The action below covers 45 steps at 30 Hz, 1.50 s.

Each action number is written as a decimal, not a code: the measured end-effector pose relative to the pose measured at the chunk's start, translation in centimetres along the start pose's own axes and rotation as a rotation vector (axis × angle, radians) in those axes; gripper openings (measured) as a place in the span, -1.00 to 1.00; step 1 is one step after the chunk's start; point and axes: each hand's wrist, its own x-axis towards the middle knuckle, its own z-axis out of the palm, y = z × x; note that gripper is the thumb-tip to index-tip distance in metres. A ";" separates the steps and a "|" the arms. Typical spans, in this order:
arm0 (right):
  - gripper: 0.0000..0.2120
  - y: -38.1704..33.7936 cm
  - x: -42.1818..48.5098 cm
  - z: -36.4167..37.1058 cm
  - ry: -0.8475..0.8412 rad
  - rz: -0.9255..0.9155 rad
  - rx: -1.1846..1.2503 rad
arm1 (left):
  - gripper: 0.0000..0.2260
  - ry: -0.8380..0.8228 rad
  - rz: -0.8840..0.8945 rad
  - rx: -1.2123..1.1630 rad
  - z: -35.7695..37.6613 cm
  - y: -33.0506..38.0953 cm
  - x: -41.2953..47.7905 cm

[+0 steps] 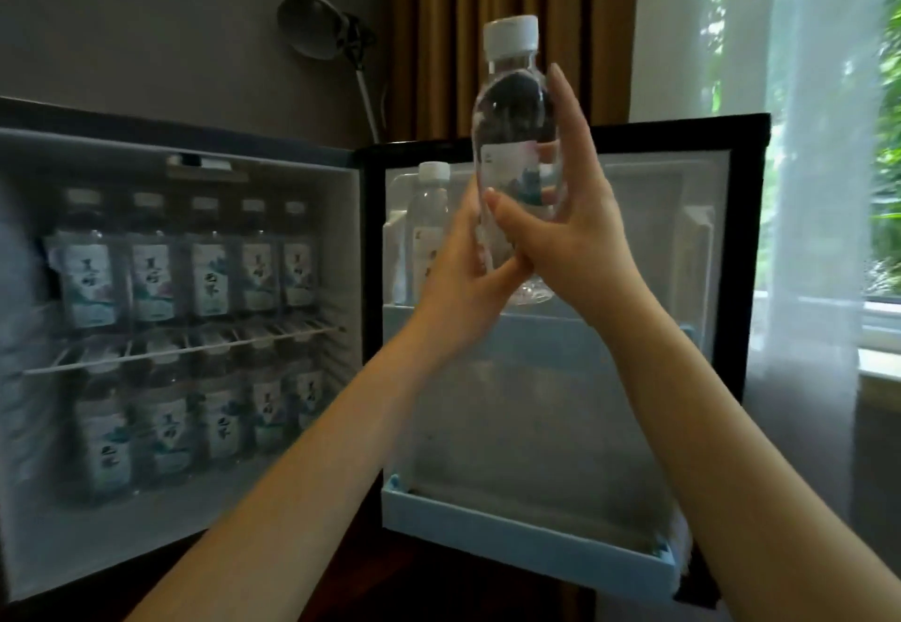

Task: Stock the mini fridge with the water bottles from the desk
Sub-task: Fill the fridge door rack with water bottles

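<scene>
Both my hands hold one clear water bottle with a white cap upright in front of the open fridge door. My left hand grips its lower part from the left. My right hand wraps it from the right, fingers reaching up its side. The mini fridge stands open at left. Its upper wire shelf carries a row of several labelled bottles, and another row stands on the floor below. One more bottle stands in the door's upper rack.
The door's lower rack has a pale blue rim. A desk lamp stands behind the fridge against a dark wall. Brown curtains hang behind, with a sheer white curtain and window at right.
</scene>
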 end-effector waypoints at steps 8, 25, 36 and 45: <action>-0.20 2.5 -0.6 -2.6 0.091 0.063 -0.026 | -0.44 -0.019 0.045 0.210 3.6 -2.6 1.7; -0.31 5.5 -1.2 -3.2 0.058 0.395 -0.125 | -0.44 0.132 0.048 0.766 3.8 -3.9 -0.1; -0.33 5.7 -0.8 -1.9 0.111 0.467 -0.490 | -0.48 0.131 0.068 0.787 2.8 -3.2 -0.4; -0.32 5.1 -0.7 -1.9 0.047 0.565 -0.636 | -0.49 0.111 0.010 0.730 2.6 -3.1 -0.5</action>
